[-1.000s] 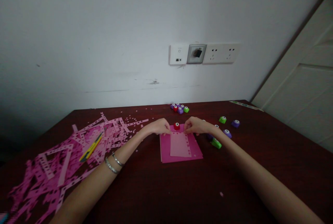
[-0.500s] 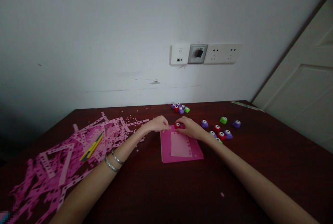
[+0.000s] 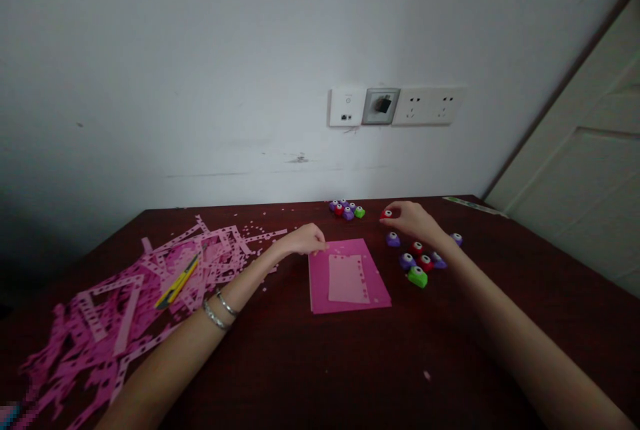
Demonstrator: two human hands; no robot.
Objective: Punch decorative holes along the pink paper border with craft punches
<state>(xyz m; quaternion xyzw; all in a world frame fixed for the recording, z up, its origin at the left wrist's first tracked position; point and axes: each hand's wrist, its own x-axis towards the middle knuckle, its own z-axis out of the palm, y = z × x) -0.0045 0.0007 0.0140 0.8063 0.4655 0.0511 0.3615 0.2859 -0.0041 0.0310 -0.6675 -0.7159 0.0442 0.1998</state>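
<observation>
Red punch [image 3: 386, 215] clamped in fingertips of right hand [image 3: 411, 220], centre frame, left hand [image 3: 305, 241] curled at pink paper [image 3: 350, 278] corner, grip unclear

Indoor room set up as a hobby craft spot; probably a home, though the light is dim and little of the room shows. Plain white wall [image 3: 200, 83] with scuffs. A row of wall sockets [image 3: 395, 107] sits above a dark wooden table [image 3: 350, 363] pushed against it, with a panelled door [image 3: 590, 177] at right. Craft signs: a heap of punched pink paper strips [image 3: 125, 297] with a yellow utility knife [image 3: 175, 281] on it, pink paper sheets [image 3: 347, 277], small coloured punches [image 3: 417, 263], a red punch [image 3: 386, 214].
</observation>
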